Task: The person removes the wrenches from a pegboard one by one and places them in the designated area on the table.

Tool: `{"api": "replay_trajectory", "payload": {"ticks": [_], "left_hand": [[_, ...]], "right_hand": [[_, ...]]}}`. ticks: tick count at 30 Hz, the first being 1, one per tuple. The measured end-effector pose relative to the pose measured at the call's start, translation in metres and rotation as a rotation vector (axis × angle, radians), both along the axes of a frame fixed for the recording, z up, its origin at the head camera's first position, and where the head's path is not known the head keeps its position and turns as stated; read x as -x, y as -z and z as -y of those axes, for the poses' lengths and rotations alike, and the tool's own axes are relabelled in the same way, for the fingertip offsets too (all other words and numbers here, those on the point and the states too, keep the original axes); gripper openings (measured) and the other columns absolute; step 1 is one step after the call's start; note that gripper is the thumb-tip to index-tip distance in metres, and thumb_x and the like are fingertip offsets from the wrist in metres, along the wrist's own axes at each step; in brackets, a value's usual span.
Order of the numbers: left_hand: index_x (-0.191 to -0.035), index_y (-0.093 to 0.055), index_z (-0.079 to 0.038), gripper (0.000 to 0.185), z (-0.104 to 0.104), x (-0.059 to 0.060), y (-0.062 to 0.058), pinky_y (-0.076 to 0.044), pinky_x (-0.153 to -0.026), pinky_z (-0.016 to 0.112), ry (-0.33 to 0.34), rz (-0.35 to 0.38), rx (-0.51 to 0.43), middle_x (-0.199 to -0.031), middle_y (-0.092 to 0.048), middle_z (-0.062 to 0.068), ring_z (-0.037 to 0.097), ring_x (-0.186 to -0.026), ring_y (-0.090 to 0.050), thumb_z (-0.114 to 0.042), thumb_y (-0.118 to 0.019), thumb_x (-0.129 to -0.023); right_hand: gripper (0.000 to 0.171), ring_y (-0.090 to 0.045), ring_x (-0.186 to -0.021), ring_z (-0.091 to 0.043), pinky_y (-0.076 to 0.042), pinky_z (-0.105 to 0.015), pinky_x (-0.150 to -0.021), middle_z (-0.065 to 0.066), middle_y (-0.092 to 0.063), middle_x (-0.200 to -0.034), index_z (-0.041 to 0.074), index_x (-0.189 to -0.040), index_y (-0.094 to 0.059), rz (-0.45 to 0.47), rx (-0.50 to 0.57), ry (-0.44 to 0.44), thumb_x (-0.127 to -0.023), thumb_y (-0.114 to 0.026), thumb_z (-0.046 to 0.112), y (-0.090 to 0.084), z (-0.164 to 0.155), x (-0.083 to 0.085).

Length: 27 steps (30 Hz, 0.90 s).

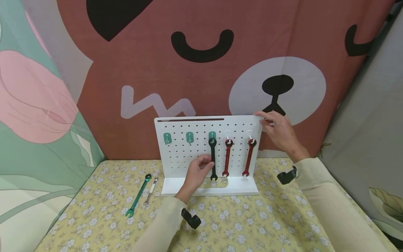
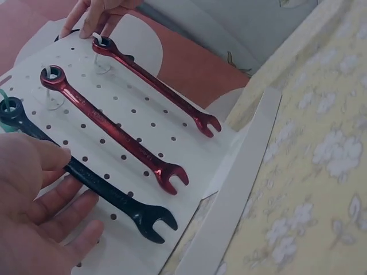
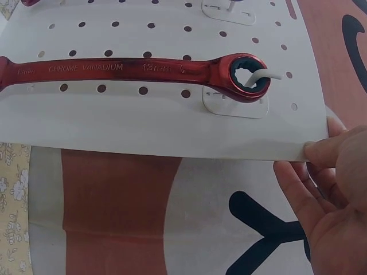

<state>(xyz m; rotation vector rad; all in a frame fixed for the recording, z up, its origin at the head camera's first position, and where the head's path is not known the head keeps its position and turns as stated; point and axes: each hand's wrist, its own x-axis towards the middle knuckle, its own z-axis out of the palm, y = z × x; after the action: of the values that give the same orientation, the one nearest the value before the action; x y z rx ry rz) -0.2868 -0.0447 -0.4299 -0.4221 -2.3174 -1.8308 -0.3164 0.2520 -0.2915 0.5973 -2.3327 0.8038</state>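
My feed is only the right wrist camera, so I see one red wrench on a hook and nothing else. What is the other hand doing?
Observer: The left hand is at the black wrench, fingers on its shaft, while it hangs from a teal hook.
Operator: Are more wrenches hung up?
Observer: Yes, two red wrenches hang to the right of the black one on the pegboard.
Operator: Anything left on the table?
Observer: A green wrench and a small silver wrench lie side by side, left of the board.
Operator: Where is my hand from outside?
Observer: The right hand holds the board's top right corner.
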Motion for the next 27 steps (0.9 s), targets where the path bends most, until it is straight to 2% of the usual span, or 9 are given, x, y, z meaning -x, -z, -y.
{"api": "replay_trajectory", "payload": {"ticks": [4, 13, 20, 27], "left_hand": [[-0.115, -0.069, -0.004, 0.019, -0.004, 0.0, 0.002, -0.052, -0.097, 0.037, -0.009, 0.041, -0.07, -0.11, -0.068, 0.004, 0.021, -0.106, -0.064, -0.013, -0.07, -0.099], [-0.113, -0.065, 0.0, 0.015, -0.005, -0.003, 0.002, -0.06, -0.084, 0.039, 0.046, 0.099, -0.173, -0.108, -0.064, 0.01, 0.021, -0.095, -0.067, -0.006, -0.067, -0.099], [-0.111, -0.066, 0.0, 0.012, -0.004, -0.008, 0.002, -0.06, -0.081, 0.041, 0.077, 0.085, -0.191, -0.105, -0.063, 0.008, 0.018, -0.09, -0.066, -0.004, -0.067, -0.099], [-0.116, -0.067, 0.0, 0.017, -0.004, -0.012, -0.001, -0.061, -0.078, 0.039, 0.096, 0.07, -0.204, -0.104, -0.064, 0.008, 0.019, -0.088, -0.066, -0.001, -0.066, -0.099]], "right_hand": [[0.034, -0.063, -0.107, -0.036, -0.054, -0.058, -0.089, -0.017, -0.066, -0.114, 0.008, -0.135, -0.068, -0.002, 0.0, 0.002, -0.103, -0.061, 0.0, -0.001, 0.001, 0.0], [0.033, -0.064, -0.106, -0.037, -0.054, -0.059, -0.087, -0.017, -0.066, -0.115, 0.008, -0.134, -0.069, 0.0, 0.003, 0.008, -0.103, -0.061, 0.001, -0.001, 0.001, -0.001], [0.032, -0.064, -0.106, -0.036, -0.054, -0.058, -0.088, -0.017, -0.067, -0.115, 0.008, -0.134, -0.069, 0.011, 0.014, 0.01, -0.103, -0.061, 0.001, -0.001, 0.001, -0.002], [0.033, -0.064, -0.105, -0.036, -0.054, -0.058, -0.087, -0.017, -0.067, -0.114, 0.009, -0.134, -0.069, 0.005, 0.022, 0.005, -0.103, -0.06, 0.001, -0.001, 0.0, -0.002]]}}
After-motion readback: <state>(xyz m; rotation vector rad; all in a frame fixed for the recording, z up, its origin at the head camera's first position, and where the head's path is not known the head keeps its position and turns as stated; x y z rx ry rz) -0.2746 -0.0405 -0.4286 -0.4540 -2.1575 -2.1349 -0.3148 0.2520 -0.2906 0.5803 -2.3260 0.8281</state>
